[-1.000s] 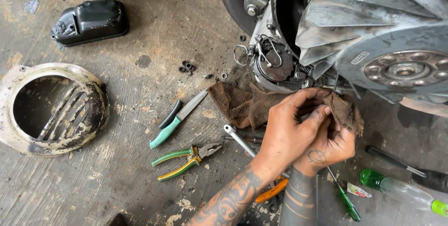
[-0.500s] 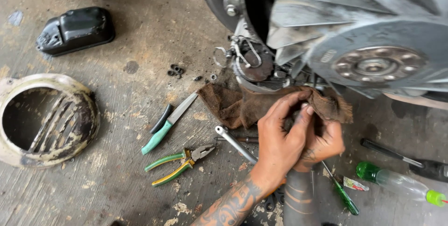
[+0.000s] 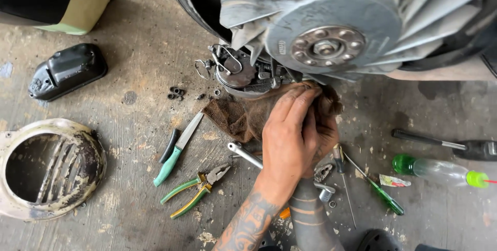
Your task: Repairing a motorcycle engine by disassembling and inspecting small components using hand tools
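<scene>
My left hand point(image 3: 287, 139) lies on top, fingers stretched over a dirty brown rag point(image 3: 233, 119) on the concrete floor. My right hand point(image 3: 326, 137) sits mostly hidden beneath it, curled around the bunched end of the same rag. Both hands press against the underside of an engine, just below a grey finned fan wheel point(image 3: 331, 28) and a small metal lever-and-spring assembly point(image 3: 235, 72). A chrome wrench point(image 3: 243, 153) lies beside my left wrist.
Left of the hands lie a green-handled knife point(image 3: 173, 155) and green-yellow pliers point(image 3: 194, 191). A rusty round vented cover point(image 3: 49, 168) and a black cap point(image 3: 67, 70) are farther left. Green screwdriver point(image 3: 380, 194), clear bottle point(image 3: 437, 170), black-handled tool point(image 3: 450, 145) to the right. Small nuts point(image 3: 176, 93).
Both hands have pushed the rag up closer under the fan wheel. My left hand's fingers have straightened and cover more of my right hand. The view has moved nearer.
</scene>
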